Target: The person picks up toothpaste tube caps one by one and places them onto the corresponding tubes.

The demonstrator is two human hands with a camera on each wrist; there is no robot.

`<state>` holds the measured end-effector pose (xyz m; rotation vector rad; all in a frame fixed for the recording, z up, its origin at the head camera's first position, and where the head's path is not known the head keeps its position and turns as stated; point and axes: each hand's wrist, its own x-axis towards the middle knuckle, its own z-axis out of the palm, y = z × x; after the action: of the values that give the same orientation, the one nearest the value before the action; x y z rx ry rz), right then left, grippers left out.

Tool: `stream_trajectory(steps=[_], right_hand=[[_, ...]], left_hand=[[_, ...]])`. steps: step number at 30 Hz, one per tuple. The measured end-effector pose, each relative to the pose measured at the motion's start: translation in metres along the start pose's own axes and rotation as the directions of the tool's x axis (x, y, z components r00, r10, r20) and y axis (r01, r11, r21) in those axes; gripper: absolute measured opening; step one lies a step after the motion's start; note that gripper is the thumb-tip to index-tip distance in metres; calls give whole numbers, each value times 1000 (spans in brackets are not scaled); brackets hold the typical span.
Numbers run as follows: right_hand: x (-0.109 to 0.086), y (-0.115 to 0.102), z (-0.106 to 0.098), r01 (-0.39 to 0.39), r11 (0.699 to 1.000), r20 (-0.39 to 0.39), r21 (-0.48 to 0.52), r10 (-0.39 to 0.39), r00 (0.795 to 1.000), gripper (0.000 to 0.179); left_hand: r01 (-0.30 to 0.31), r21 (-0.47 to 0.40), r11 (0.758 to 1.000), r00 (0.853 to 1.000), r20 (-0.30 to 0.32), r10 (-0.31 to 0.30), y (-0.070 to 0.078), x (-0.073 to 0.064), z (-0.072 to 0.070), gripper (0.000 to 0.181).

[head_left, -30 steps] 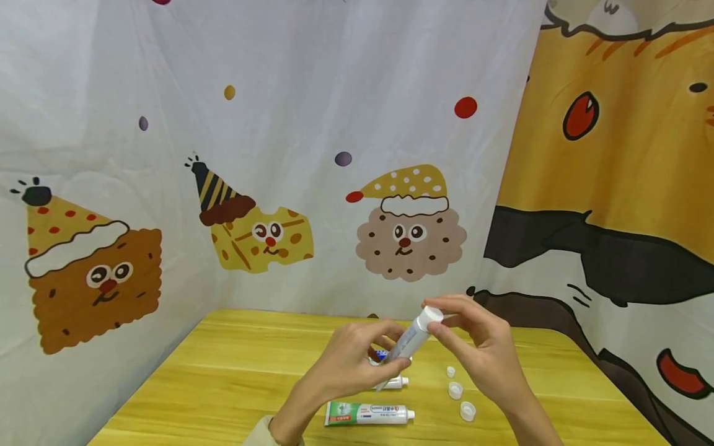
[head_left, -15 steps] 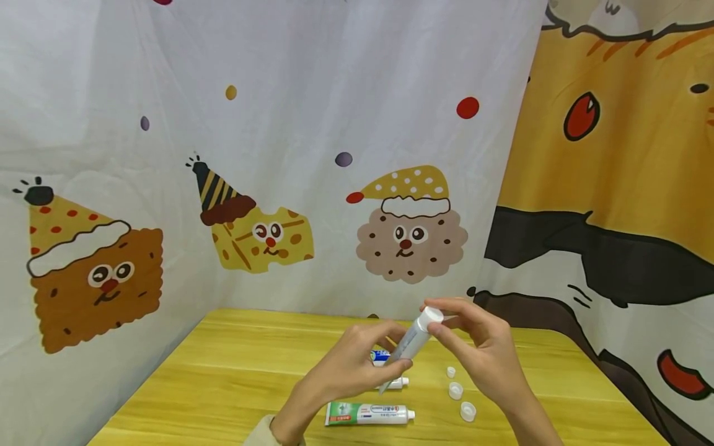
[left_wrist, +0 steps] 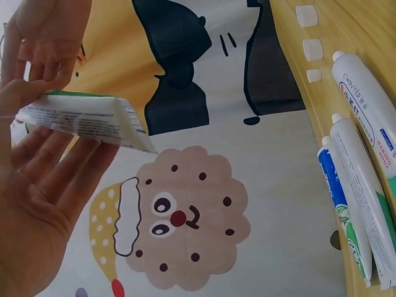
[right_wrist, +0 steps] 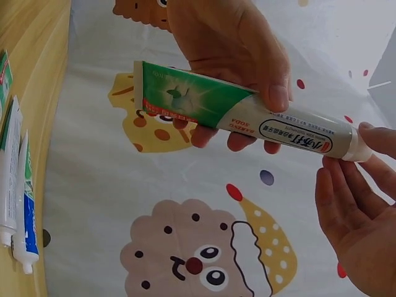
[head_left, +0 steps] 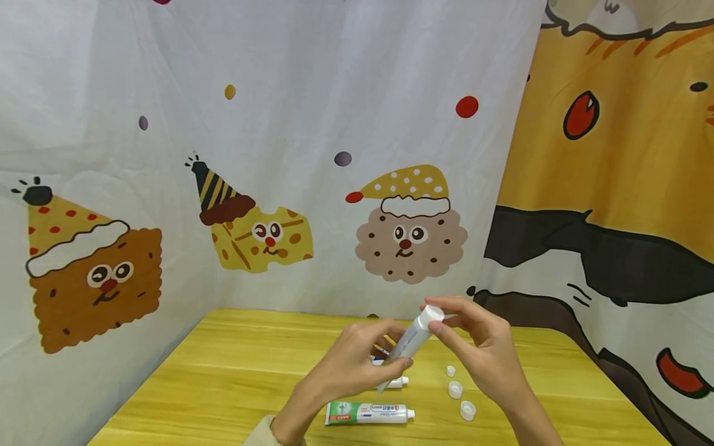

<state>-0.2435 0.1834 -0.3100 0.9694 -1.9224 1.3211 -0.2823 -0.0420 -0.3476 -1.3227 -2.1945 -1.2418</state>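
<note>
One "SODA" tube in the grip of left fingers, cap between right fingers

One toothpaste tube is held and three lying tubes are seen on one wood-grain table: four. Four white caps are counted, one pinched cap and three loose caps. Two hands are shown, one left hand and one right hand. Three hatted cartoons are printed: one cracker, one cheese wedge, one cookie.
</note>
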Motion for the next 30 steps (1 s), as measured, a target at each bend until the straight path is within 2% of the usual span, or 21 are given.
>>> stream_trajectory(steps=[7, 11, 22, 30], right_hand=[[-1, 2, 2, -3, 1000, -4, 9, 3, 1000, 37], [-2, 3, 3, -19, 1000, -4, -13, 19, 1000, 37], [-1, 4, -2, -91, 995, 4, -25, 92, 996, 30], [1, 3, 0, -36, 999, 24, 10, 36, 999, 36]], left_hand=[[29, -88, 996, 999, 37, -26, 2, 0, 1, 31], [37, -107, 994, 998, 44, -32, 3, 0, 1, 35], [36, -77, 996, 998, 49, -32, 3, 0, 1, 34], [4, -42, 999, 999, 46, -2, 2, 0, 0, 32]])
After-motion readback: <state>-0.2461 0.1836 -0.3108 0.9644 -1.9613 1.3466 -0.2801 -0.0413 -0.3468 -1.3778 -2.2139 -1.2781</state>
